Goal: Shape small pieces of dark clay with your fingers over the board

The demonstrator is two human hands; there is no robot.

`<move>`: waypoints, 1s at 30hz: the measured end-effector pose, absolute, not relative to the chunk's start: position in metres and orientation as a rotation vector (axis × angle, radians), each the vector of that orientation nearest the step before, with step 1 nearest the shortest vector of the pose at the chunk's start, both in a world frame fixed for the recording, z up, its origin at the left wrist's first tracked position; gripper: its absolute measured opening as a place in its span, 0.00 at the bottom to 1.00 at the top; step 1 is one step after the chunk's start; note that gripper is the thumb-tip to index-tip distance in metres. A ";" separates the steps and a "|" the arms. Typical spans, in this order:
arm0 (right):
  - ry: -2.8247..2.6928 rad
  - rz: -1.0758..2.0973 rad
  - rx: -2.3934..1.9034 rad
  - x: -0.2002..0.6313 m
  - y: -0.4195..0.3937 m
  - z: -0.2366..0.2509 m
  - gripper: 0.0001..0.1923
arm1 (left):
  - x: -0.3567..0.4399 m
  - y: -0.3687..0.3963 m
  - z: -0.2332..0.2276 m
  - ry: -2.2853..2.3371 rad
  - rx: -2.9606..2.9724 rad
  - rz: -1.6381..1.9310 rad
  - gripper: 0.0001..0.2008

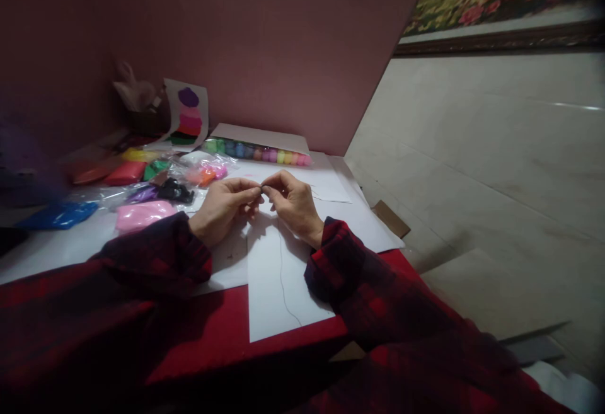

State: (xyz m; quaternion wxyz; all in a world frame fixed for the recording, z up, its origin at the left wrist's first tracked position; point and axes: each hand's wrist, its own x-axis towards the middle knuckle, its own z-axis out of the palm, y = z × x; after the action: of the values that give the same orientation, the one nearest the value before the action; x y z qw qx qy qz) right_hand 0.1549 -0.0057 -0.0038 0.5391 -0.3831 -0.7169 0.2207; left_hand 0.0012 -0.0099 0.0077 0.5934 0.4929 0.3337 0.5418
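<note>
From where I stand, both of the person's hands meet above the middle of the desk (208, 322), over white paper. The left hand (225, 207) and the right hand (293, 205) come together tip to tip, thumb and forefinger of each pinching a small dark bit (262, 188) between them; it's too tiny for me to make out what it is. The remaining fingers of both hands are curled loosely in. Beneath them a white sheet (267, 304) reaches over the red cloth at the near edge, a thin wavy line (282, 275) running down it. Just beyond the left forearm lies a pink packet (144, 215), with a black packet (176, 191) and a purple packet (143, 194) right behind it. A blue packet (59, 215) sits further out to the left, and a red packet (125, 173) and a green packet (155, 169) lie deeper in the heap. Toward the back, a clear-fronted pack shows a row of coloured lumps (259, 153). Left of that, a card (190, 118) with stacked bands of purple, pink, red, black and green stands upright before the dull pink wall (283, 42).
</note>
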 end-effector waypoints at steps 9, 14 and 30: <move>-1.609 0.494 -0.990 0.156 -0.001 -0.003 0.03 | 0.004 -0.007 0.007 0.883 1.077 1.412 0.05; -1.540 0.565 -0.987 0.156 0.002 -0.004 0.02 | 0.002 -0.008 0.008 0.855 1.069 1.366 0.08; -1.743 0.625 -0.898 0.155 -0.005 -0.003 0.06 | -0.001 -0.007 0.002 0.788 1.211 1.258 0.19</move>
State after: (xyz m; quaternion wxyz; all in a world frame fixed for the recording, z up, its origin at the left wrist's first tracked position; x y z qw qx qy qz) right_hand 0.1546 -0.0047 -0.0033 0.5158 -0.3740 -0.7256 0.2600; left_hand -0.0010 -0.0067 0.0022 0.5753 0.5169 0.3364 0.5373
